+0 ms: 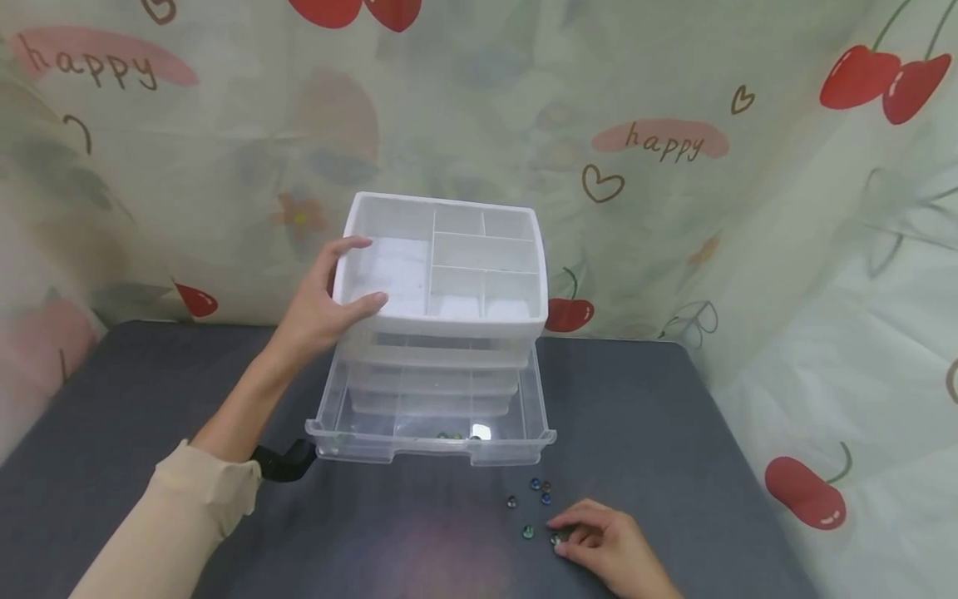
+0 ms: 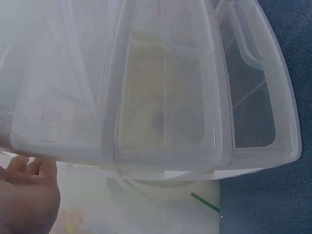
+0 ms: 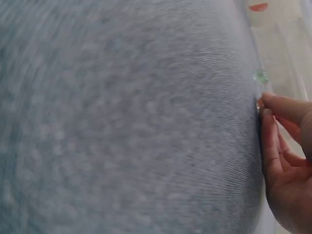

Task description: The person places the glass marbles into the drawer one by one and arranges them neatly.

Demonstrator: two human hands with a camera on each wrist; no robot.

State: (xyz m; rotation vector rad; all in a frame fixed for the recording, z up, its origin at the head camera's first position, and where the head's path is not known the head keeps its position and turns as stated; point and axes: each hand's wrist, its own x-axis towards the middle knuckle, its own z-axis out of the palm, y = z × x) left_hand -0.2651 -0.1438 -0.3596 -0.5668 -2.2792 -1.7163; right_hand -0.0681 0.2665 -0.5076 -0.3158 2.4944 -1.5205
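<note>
A white plastic drawer organizer (image 1: 441, 326) with a compartment tray on top stands on the table, its clear bottom drawer (image 1: 430, 449) pulled out toward me. My left hand (image 1: 318, 304) grips the organizer's upper left side, thumb and index finger over the tray rim. In the left wrist view, that hand's fingers (image 2: 48, 168) lie at the organizer's side. Down at the right, my right hand (image 1: 609, 545) pinches a glass marble (image 1: 555, 540) between thumb and fingertips, close over the table. Beside it lie a green marble (image 1: 528, 532) and several others. A few marbles (image 1: 455, 436) sit inside the drawer.
The dark grey table (image 1: 629, 416) reaches to a patterned cloth (image 1: 464, 108) hung behind and at the sides. A black strap (image 1: 286, 462) shows at my left wrist, beside the drawer's left front corner.
</note>
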